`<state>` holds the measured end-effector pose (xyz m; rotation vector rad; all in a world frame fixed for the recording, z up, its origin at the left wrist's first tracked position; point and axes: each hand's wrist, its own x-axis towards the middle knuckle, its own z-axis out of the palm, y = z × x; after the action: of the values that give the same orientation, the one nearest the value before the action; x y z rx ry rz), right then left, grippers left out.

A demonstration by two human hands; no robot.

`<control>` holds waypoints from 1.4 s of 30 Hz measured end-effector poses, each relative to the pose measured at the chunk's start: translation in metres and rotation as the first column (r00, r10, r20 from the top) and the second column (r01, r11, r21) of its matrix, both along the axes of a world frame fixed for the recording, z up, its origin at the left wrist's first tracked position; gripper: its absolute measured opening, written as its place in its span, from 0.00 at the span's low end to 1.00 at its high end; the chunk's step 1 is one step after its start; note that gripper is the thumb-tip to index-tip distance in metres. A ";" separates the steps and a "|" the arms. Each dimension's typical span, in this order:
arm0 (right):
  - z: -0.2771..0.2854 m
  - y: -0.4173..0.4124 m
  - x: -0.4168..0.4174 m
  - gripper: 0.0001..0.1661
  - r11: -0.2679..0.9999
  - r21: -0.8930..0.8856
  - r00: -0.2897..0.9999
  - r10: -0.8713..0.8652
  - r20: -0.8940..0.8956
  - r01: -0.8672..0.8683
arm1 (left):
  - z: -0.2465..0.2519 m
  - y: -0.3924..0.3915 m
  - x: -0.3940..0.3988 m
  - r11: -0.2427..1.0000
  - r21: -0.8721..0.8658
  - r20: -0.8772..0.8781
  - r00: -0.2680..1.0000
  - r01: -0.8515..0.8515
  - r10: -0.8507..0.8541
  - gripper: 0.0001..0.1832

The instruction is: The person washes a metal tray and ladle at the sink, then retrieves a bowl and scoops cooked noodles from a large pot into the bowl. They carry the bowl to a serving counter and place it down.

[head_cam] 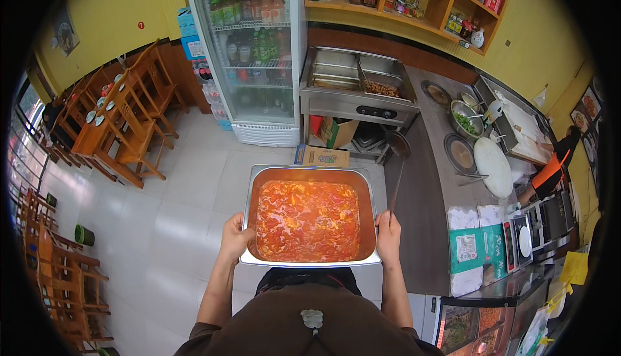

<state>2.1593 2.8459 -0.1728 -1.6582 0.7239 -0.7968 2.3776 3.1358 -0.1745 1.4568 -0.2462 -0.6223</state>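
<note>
A deep rectangular stainless steel pan [311, 262] filled with a red-orange tomato and egg dish [309, 220] is carried level in front of my body. My left hand [236, 238] grips its left rim, thumb over the edge. My right hand [389, 235] grips the right rim and also holds the handle of a long metal ladle [399, 145], whose bowl points up and away. Ahead stands a steel food warmer [359, 101] with wells in its top; brown pieces of food lie in the right well.
A glass-door drinks fridge [252, 64] stands left of the warmer, with a cardboard box [326, 157] on the floor nearby. Along my right runs a counter [422, 200] with bowls, a scale [521, 242] and boxes. Another person [550, 174] works beyond it. Wooden tables and chairs [133, 137] stand left.
</note>
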 end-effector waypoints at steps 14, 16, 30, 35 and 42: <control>-0.029 -0.293 0.236 0.21 0.998 0.021 0.998 0.060 0.006 -0.060 | -0.042 -0.279 0.224 0.999 0.039 0.037 0.999 -0.038 0.037 0.10; -0.029 -0.332 0.267 0.21 0.997 0.060 0.998 0.058 -0.030 -0.056 | -0.042 -0.323 0.261 0.999 0.027 0.036 0.999 -0.024 0.023 0.11; -0.090 -0.546 0.489 0.23 0.985 -0.128 0.971 -0.137 -0.195 0.113 | -0.104 -0.571 0.512 0.996 0.038 0.161 0.983 0.080 -0.085 0.09; -0.115 -0.594 0.550 0.21 0.971 -0.155 0.945 -0.217 -0.244 0.183 | -0.138 -0.621 0.571 0.997 0.034 0.201 0.977 0.067 -0.072 0.08; -0.153 -0.630 0.594 0.21 0.944 -0.238 0.920 -0.288 -0.265 0.227 | -0.177 -0.660 0.616 0.994 0.077 0.240 0.967 0.073 -0.090 0.07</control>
<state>2.7530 2.2162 -0.3263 -1.9171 1.1233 -0.8373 2.9932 2.4754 -0.3518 1.5950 -0.4832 -0.5212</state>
